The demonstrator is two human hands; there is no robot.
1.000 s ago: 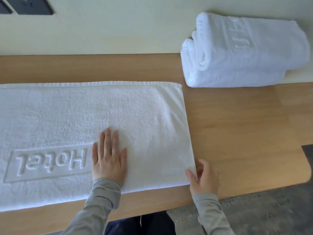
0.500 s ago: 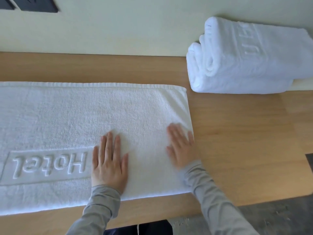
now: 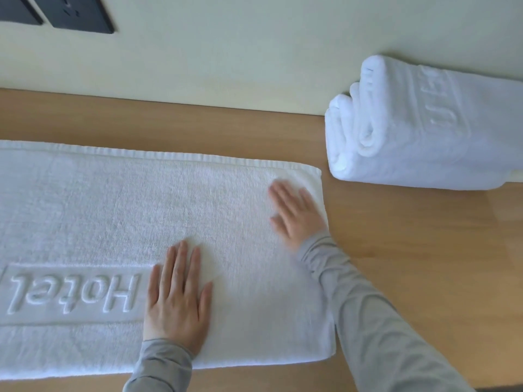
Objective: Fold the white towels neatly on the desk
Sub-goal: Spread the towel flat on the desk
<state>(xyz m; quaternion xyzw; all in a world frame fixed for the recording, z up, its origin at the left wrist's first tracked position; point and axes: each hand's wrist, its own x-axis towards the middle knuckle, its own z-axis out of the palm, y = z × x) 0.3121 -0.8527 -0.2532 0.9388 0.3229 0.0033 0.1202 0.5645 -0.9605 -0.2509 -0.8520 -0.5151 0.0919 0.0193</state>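
A white towel point(image 3: 113, 216) is lying flat on the wooden worktop point(image 3: 410, 250), filling the left and centre of the frame and running off the left edge. Its raised "Hotel" lettering point(image 3: 73, 292) is reading upside down in the lower left. The left hand point(image 3: 177, 301) is resting palm down on the towel in the lower centre, fingers straight and close together, just right of the lettering, holding nothing. The right hand point(image 3: 295, 213) is lying flat on the towel near its right end, right of centre in the frame, fingers spread and straight; it is showing some blur, and it is gripping nothing either. Grey sleeves point(image 3: 376, 321) are covering both arms, which are entering from the bottom edge. In the upper right of the frame, a stack of folded white towels point(image 3: 424, 142) is sitting on the worktop against the pale wall point(image 3: 226, 52), apart from the flat towel, with its rolled edges facing left. A dark socket plate point(image 3: 82, 12) is showing on the wall in the upper left corner.
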